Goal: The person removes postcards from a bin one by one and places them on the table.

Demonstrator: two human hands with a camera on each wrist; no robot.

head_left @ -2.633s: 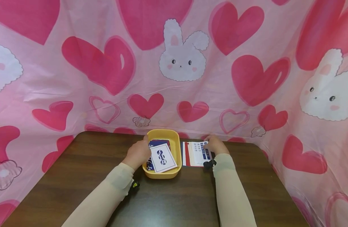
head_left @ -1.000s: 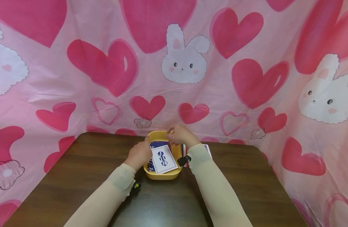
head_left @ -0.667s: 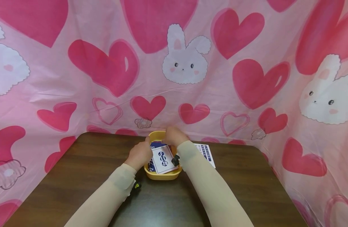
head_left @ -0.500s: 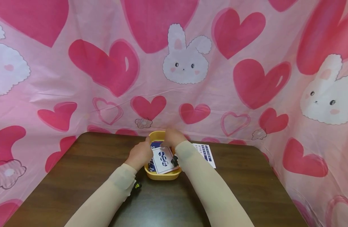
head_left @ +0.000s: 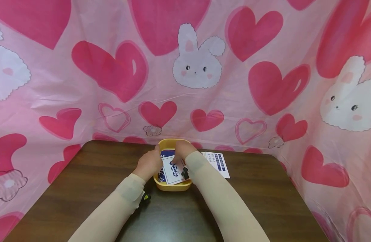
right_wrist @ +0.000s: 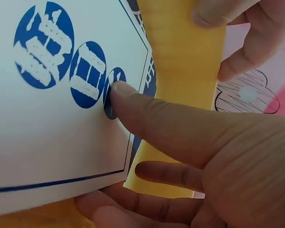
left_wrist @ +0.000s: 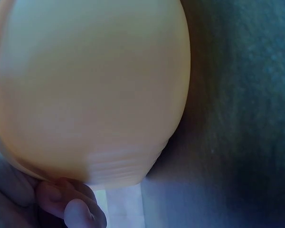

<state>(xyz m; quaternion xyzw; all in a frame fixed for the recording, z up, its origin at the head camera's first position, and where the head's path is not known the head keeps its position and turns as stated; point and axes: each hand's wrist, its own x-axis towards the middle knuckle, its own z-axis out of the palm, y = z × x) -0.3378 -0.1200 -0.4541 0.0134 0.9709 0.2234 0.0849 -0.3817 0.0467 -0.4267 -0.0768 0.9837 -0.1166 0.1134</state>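
Observation:
A yellow plastic basket (head_left: 173,188) stands near the table's far edge. Over its left rim my left hand (head_left: 149,164) grips the wall; in the left wrist view its curled fingers (left_wrist: 69,202) show beside the basket's outer side. Inside lie a dark blue printed card (head_left: 161,177) and, above it, a white card (head_left: 170,179) with blue round lettering and a thin border. My right hand (head_left: 183,152) reaches into the basket and pinches that white card, thumb (right_wrist: 147,111) on the printed face and fingers underneath. Part of the card is hidden by the hand.
Several white cards (head_left: 220,165) with blue print lie on the dark wooden table (head_left: 258,195) right of the basket, partly covered by my right sleeve. A pink curtain (head_left: 112,90) with hearts and rabbits hangs right behind the table.
My right hand has left the cards at the right, crossed over into the basket, and taken hold of the white card. My left hand has kept its grip on the rim.

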